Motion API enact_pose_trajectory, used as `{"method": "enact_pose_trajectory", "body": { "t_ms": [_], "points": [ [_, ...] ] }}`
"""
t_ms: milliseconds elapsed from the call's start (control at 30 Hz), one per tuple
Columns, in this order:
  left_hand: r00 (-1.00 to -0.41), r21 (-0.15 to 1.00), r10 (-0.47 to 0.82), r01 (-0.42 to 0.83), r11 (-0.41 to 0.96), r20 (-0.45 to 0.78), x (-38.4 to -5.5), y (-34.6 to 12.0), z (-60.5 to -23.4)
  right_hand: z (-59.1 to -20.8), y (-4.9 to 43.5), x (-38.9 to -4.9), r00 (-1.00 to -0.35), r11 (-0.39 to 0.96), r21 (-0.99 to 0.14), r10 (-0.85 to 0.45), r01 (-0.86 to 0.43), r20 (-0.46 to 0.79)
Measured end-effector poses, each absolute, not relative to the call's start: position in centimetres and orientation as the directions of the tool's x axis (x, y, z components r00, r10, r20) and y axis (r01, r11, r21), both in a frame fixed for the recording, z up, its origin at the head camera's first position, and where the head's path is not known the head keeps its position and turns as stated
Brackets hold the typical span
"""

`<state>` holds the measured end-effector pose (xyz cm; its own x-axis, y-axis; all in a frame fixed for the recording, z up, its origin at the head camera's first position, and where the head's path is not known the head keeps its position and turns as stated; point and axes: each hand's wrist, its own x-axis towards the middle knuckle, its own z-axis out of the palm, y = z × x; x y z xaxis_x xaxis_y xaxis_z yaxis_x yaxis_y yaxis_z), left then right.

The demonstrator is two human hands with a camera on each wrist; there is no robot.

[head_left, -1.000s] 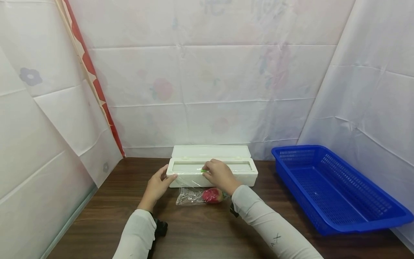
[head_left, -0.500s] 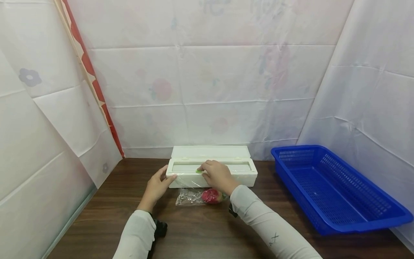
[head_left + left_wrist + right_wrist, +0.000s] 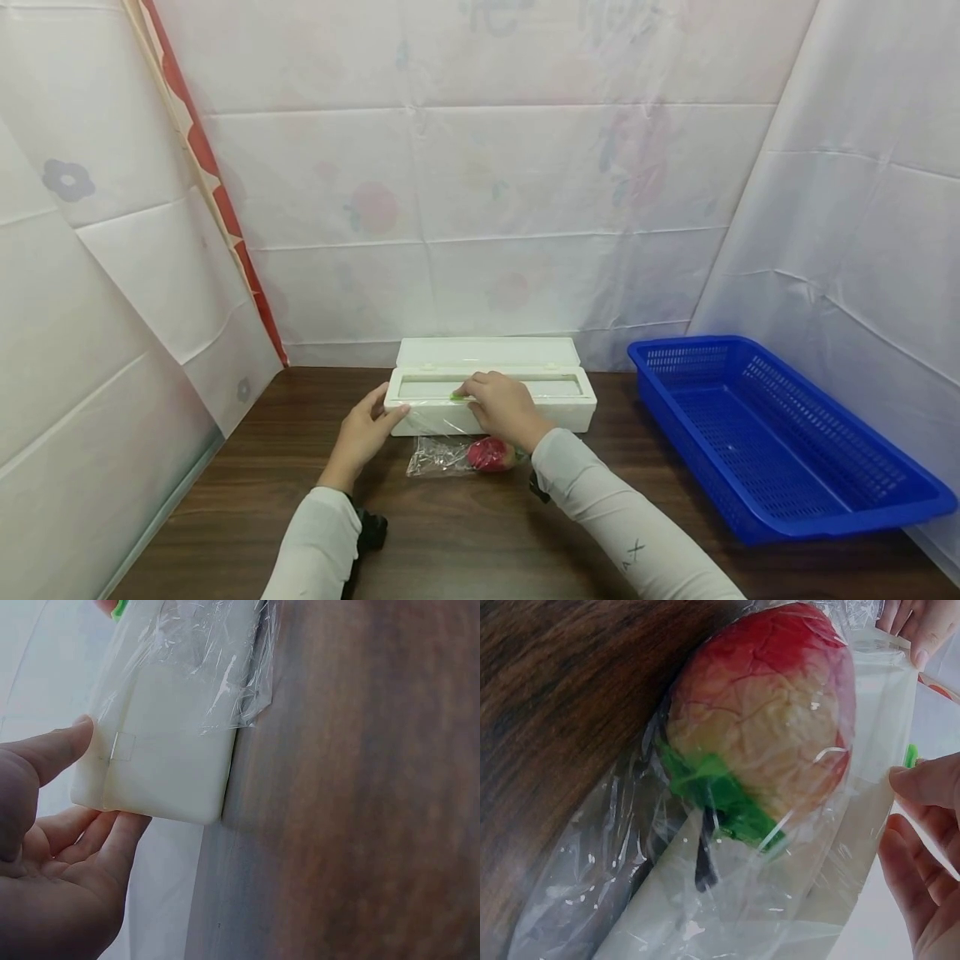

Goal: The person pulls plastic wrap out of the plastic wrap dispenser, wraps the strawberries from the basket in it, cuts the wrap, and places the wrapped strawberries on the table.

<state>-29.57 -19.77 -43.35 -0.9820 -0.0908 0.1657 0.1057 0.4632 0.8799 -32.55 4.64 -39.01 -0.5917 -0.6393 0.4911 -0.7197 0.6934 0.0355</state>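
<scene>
A white cling film dispenser box [image 3: 572, 416] stands on the table with its lid [image 3: 487, 351] tipped back. My left hand [image 3: 362, 435] holds its left end, thumb on the top front edge and fingers behind the end, as the left wrist view shows. On the top front edge is a small green slide cutter [image 3: 456, 397], pinched by my right hand [image 3: 510, 410]. Clear film [image 3: 438, 457] hangs down the box's front onto the table. A red and yellowish fruit [image 3: 761, 712] with green leaves and a dark stem lies under the film, in front of the box.
To the right stands a blue perforated basket [image 3: 787, 530]. The dark wooden table [image 3: 450, 542] is enclosed by white patterned cloth [image 3: 487, 183] at the back and both sides.
My right hand has slid the green slide cutter a little leftward along the box's edge. The left hand, box and fruit have stayed in place.
</scene>
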Motion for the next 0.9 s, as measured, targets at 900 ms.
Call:
{"method": "enact_pose_trajectory", "body": {
  "t_ms": [900],
  "points": [
    [-0.985, 0.881, -0.086, 0.091, 0.464, 0.147, -29.41, -19.75, -43.18, -39.01, 4.18, -32.51, -0.568, 0.670, 0.137, -0.705, -0.730, 0.424]
  ]
}}
